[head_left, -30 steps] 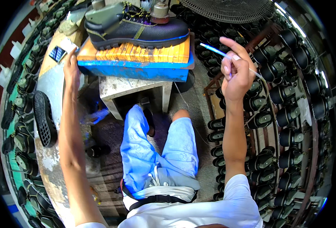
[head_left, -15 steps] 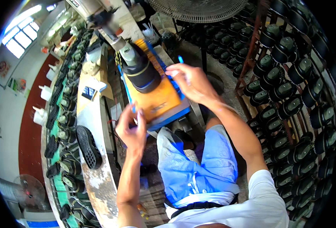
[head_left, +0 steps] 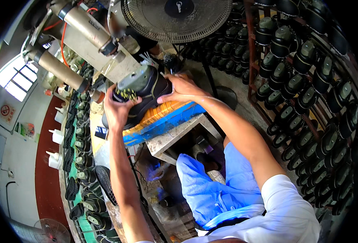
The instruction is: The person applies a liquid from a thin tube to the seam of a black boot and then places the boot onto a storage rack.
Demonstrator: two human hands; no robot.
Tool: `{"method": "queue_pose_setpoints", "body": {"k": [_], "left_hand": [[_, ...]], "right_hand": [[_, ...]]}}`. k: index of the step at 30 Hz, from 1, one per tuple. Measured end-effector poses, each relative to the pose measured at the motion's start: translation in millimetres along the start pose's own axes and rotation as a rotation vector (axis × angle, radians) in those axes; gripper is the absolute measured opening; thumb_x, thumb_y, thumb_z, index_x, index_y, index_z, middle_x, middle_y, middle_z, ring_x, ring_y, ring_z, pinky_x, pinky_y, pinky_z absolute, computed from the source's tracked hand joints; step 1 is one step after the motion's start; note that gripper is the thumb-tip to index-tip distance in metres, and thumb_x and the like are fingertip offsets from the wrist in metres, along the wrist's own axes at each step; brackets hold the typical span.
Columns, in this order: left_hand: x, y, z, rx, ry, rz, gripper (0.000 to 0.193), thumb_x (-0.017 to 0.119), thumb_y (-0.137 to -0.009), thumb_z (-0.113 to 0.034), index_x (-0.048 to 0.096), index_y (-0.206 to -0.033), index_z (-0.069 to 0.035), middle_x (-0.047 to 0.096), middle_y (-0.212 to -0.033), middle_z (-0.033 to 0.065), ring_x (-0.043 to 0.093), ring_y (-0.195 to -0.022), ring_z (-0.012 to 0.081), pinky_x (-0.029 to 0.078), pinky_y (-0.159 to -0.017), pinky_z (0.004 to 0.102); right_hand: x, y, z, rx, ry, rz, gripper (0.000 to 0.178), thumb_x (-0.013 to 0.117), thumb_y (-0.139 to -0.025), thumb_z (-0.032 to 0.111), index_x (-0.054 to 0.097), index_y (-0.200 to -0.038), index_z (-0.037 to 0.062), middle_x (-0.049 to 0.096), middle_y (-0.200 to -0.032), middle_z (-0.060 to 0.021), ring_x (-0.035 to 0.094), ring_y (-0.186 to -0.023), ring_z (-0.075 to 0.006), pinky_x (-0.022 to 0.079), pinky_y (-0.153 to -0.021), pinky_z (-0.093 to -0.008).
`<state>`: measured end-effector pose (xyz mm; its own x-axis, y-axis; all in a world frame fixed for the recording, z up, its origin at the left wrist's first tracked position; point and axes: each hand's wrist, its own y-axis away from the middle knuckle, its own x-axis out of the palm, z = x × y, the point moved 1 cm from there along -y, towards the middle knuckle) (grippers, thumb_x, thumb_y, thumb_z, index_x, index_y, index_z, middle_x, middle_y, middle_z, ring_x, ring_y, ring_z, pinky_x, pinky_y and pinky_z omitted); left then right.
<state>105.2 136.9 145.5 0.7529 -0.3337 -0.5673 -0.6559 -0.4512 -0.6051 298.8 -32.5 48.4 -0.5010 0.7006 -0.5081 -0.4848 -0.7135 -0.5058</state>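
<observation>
A black shoe (head_left: 150,95) on a grey-green last (head_left: 138,79) sits over an orange-topped pad with blue sides (head_left: 169,122). Yellow-flecked laces (head_left: 124,92) show near its left end. My left hand (head_left: 118,107) closes around that end, thumb lying by the laces. At the opposite end, my right hand (head_left: 180,90) grips the shoe's dark upper, thumb turned inward. Both hands touch the shoe, which is tilted. Its underside is hidden from view.
Two metal press cylinders (head_left: 85,30) hang at upper left. A large round fan (head_left: 177,18) stands beyond the pad. Racks of black shoes on lasts (head_left: 304,89) fill the right. On the left, a bench holds a loose black sole (head_left: 104,182) beside a line of shoes (head_left: 83,156).
The shoe stood under the press cylinder with my hands apart on either side. Now it is away from the cylinder and both hands hold it. The view has shifted.
</observation>
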Motion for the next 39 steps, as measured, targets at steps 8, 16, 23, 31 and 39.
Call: {"method": "queue_pose_setpoints", "body": {"k": [8,16,23,31,39], "left_hand": [[-55.6,31.3,-47.5,-0.084,0.728,0.036,0.078,0.100,-0.071,-0.028,0.062,-0.132,0.003,0.073,-0.117,0.0103,0.071,-0.102,0.0200,0.057,-0.094,0.0348],[7.4,101.3,-106.6,-0.063,0.597,0.351,0.097,0.104,-0.047,-0.013,0.062,-0.133,0.004,0.074,-0.114,0.0082,0.069,-0.105,0.0202,0.056,-0.095,0.0355],[150.9,154.3,-229.8,0.972,0.324,1.143,0.072,0.085,-0.048,-0.006,0.072,-0.119,-0.006,0.073,-0.124,0.0084,0.066,-0.124,0.0304,0.044,-0.116,0.0514],[253.7,193.1,-273.3,0.925,0.634,1.136,0.086,0.088,-0.066,-0.007,0.059,-0.147,-0.012,0.056,-0.154,0.0120,0.050,-0.144,0.0347,0.041,-0.121,0.0489],[230.4,71.4,-204.8,0.739,0.321,0.708,0.057,0.087,-0.075,-0.007,0.070,-0.129,-0.004,0.062,-0.147,0.0138,0.053,-0.141,0.0347,0.041,-0.119,0.0460]], "right_hand": [[2.9,26.0,17.4,-0.005,0.047,-0.151,0.103,0.089,-0.071,0.066,0.056,-0.145,0.0011,0.065,-0.133,-0.0247,0.059,-0.130,-0.0404,0.046,-0.110,-0.0469],[-113.1,216.7,45.6,0.483,-0.947,0.187,0.093,0.048,-0.100,0.075,0.055,-0.141,-0.0077,0.069,-0.134,-0.0207,0.077,-0.089,-0.0252,0.057,-0.071,-0.0301],[-115.0,454.2,50.8,0.879,-0.901,0.047,0.092,0.085,-0.090,0.042,0.041,-0.156,-0.0053,0.057,-0.147,-0.0188,0.059,-0.131,-0.0241,0.050,-0.110,-0.0409],[-89.2,548.1,46.7,1.068,-0.861,-0.694,0.074,0.078,-0.092,0.031,0.048,-0.150,-0.0045,0.064,-0.136,-0.0142,0.068,-0.115,-0.0240,0.056,-0.101,-0.0413],[-230.2,522.7,-103.3,0.664,-0.911,-1.246,0.072,0.068,-0.101,0.046,0.045,-0.147,-0.0043,0.055,-0.149,-0.0191,0.059,-0.134,-0.0337,0.050,-0.116,-0.0516]]}}
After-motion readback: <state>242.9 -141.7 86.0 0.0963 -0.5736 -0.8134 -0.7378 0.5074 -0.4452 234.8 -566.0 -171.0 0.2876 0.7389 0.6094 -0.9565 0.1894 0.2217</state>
